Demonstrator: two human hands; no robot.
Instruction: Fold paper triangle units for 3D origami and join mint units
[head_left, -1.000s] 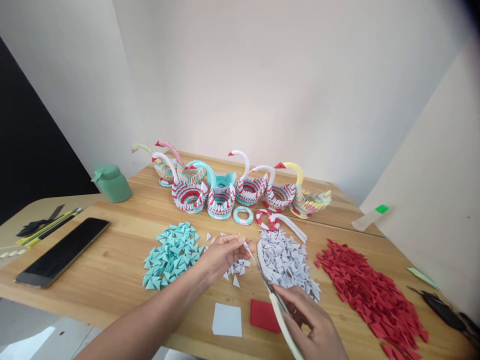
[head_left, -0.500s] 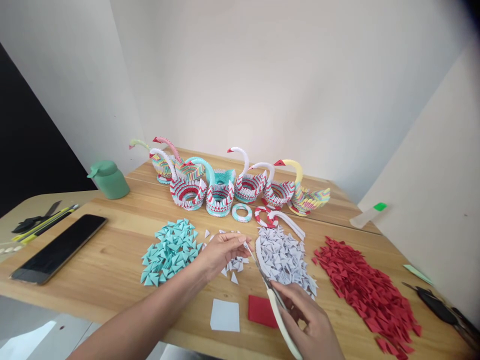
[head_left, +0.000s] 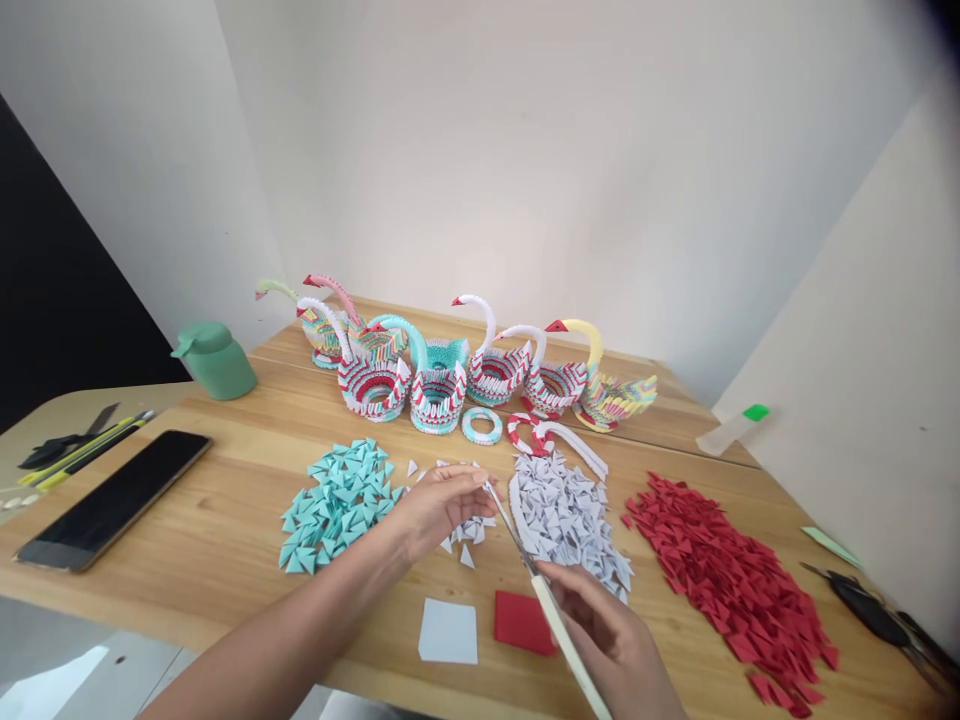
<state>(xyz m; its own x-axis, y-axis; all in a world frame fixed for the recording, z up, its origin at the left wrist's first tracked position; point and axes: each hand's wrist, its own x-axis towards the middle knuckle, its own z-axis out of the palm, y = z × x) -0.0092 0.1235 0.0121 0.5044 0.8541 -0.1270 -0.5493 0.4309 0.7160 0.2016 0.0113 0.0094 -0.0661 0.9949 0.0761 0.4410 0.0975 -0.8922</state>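
Over the middle of the table, my left hand (head_left: 442, 505) pinches a small white piece of paper (head_left: 488, 487) between thumb and fingertips. My right hand (head_left: 611, 635) is wrapped round a pair of scissors (head_left: 553, 625) with white handles. Their blade tips meet the white piece at my left fingertips. Most of the piece is hidden by my fingers. Below my hands lie a square of white paper (head_left: 448, 632) and a red paper stack (head_left: 523, 622). Behind my left hand is a small heap of white folded triangles (head_left: 468, 556).
Piles of turquoise (head_left: 341, 505), pale white (head_left: 574, 525) and red triangles (head_left: 731, 580) cover the table. Several folded-paper swans (head_left: 375, 385) stand behind two paper rings (head_left: 481, 427). A phone (head_left: 116, 500) and a green jar (head_left: 216, 362) are on the left; black-handled tools (head_left: 870, 608) lie right.
The scissor handles have come closer together in my right hand. My left hand keeps its pinch on the white piece. The whole view has shifted very slightly.
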